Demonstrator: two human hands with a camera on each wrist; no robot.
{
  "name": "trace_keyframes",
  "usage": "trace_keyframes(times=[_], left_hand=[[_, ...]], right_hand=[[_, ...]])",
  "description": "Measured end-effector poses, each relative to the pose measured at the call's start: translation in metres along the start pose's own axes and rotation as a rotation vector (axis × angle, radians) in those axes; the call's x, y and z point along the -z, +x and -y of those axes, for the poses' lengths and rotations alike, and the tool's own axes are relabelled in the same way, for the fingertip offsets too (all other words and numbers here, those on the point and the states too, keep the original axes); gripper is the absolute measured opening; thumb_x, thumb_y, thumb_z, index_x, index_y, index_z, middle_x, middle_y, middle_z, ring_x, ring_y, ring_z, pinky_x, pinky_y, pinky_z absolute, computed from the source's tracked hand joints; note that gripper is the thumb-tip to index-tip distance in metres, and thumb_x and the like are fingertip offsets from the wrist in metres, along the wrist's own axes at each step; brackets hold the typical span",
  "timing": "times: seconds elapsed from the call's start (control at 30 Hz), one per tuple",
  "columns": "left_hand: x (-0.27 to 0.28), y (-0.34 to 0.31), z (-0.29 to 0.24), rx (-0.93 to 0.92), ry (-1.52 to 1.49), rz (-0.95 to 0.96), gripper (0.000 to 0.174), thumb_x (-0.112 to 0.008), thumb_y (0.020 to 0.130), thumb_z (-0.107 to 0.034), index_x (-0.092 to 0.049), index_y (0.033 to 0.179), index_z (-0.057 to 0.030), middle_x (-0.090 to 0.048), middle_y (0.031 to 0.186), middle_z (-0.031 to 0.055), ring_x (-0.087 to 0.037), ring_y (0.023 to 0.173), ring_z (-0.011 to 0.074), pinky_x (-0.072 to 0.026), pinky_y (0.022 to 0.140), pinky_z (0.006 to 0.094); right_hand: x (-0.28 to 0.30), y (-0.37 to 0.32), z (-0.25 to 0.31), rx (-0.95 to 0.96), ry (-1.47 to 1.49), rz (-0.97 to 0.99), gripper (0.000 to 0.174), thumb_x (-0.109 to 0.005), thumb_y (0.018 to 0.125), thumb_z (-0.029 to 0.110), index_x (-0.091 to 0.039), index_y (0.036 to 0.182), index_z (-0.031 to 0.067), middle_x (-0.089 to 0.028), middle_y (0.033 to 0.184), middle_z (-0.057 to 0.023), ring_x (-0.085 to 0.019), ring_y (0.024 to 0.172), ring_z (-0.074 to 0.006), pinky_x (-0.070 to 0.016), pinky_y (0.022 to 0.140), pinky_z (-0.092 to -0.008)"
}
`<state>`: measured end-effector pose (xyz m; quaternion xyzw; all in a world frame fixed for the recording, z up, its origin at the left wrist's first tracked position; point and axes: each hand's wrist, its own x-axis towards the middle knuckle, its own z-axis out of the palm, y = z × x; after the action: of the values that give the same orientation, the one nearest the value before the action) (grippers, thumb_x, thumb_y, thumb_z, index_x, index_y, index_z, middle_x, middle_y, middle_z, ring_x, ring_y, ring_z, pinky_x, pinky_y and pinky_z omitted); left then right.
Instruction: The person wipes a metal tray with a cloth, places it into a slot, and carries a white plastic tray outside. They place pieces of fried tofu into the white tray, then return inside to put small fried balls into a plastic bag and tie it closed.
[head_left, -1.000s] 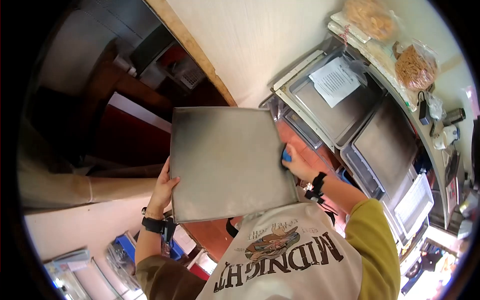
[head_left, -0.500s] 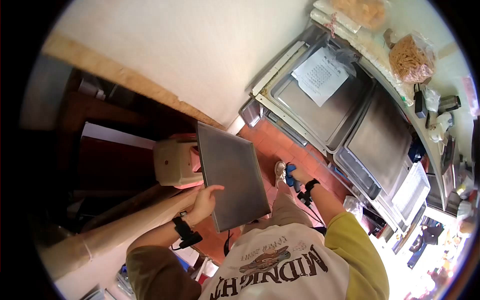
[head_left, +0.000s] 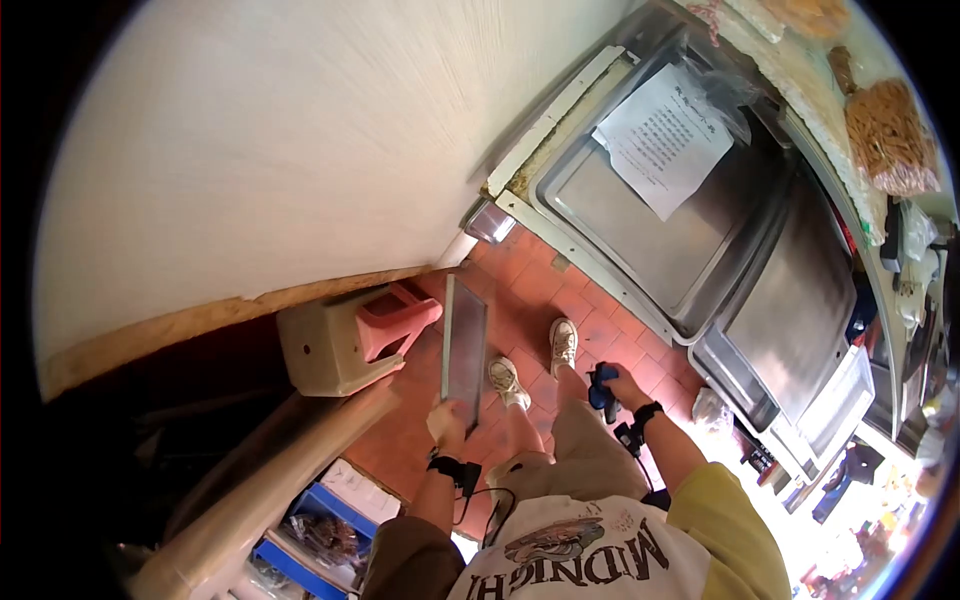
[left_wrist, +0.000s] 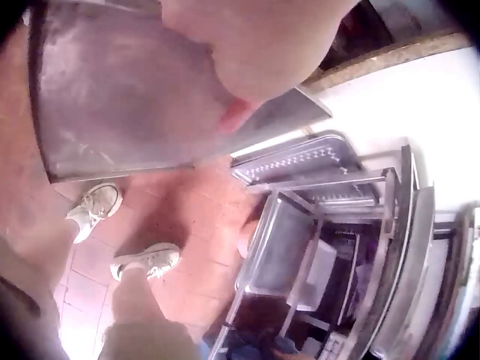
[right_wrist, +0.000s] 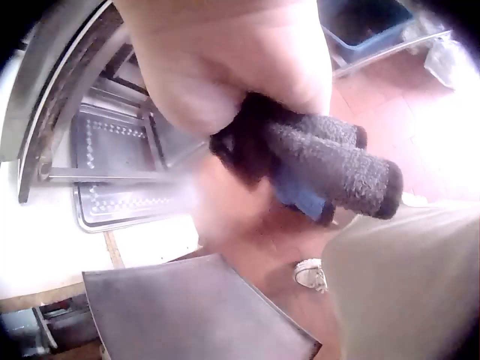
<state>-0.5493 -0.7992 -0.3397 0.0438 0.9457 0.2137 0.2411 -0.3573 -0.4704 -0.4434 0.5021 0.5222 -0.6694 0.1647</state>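
Grey metal, the flat tray (head_left: pixel 467 345) is tilted steeply beside the shoes (head_left: pixel 508 382), its near edge gripped by the fingers of the left hand (head_left: pixel 447 428); likely stiff, slick, best held by opposite rims. The right hand (head_left: pixel 626 390) clutches a dark cloth (head_left: pixel 601 386). The shirt (head_left: pixel 640 515) reads "MIDNIGHT" (last letter clipped).

From the head we look down at the floor (head_left: pixel 530 275) — both wrist views, nearer in, share the tray (head_left: pixel 465 345).

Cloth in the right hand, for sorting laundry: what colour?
The cloth is grey, black-edged, with some blue; clearest in the right wrist view.
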Motion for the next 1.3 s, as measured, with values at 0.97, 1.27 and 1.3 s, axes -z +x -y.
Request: trace_keyframes(times=[0.97, 1.27, 1.3], left_hand=[[-0.088, 0.227, -0.118, -0.295, 0.147, -0.123, 0.028, -0.054, 0.074, -0.002, -0.069, 0.092, -0.0161, -0.058, 0.102, 0.0065, -0.063, 0.073, 0.0302, -0.0521, 0.068, 0.0406], [-0.109, 0.315, -0.141, -0.471, 0.348, -0.068, 0.013, -0.052, 0.081, -0.017, -0.064, 0.08, -0.013, -0.059, 0.113, 0.0039, -0.065, 0.075, 0.0253, -0.0513, 0.067, 0.0396], [-0.104, 0.31, -0.146, -0.439, 0.362, -0.009, 0.012, -0.052, 0.081, -0.015, -0.063, 0.084, -0.0115, -0.057, 0.114, 0.0037, -0.064, 0.081, 0.0249, -0.0509, 0.072, 0.0387]], right_hand=[[0.035, -0.008, 0.003, -0.2, 0.238, -0.058, 0.047, -0.054, 0.078, -0.003, -0.043, 0.124, 0.0033, -0.051, 0.116, -0.0137, -0.053, 0.107, -0.0248, -0.0458, 0.091, -0.0342], [-0.001, -0.027, 0.006, -0.121, 0.221, -0.148, 0.044, -0.054, 0.079, -0.004, -0.046, 0.122, 0.0033, -0.053, 0.115, -0.0125, -0.053, 0.106, -0.0229, -0.0455, 0.091, -0.0323], [-0.006, -0.027, 0.006, -0.138, 0.243, -0.152, 0.044, -0.054, 0.079, -0.004, -0.046, 0.122, 0.0034, -0.053, 0.115, -0.0124, -0.053, 0.105, -0.0228, -0.0459, 0.09, -0.0322]])
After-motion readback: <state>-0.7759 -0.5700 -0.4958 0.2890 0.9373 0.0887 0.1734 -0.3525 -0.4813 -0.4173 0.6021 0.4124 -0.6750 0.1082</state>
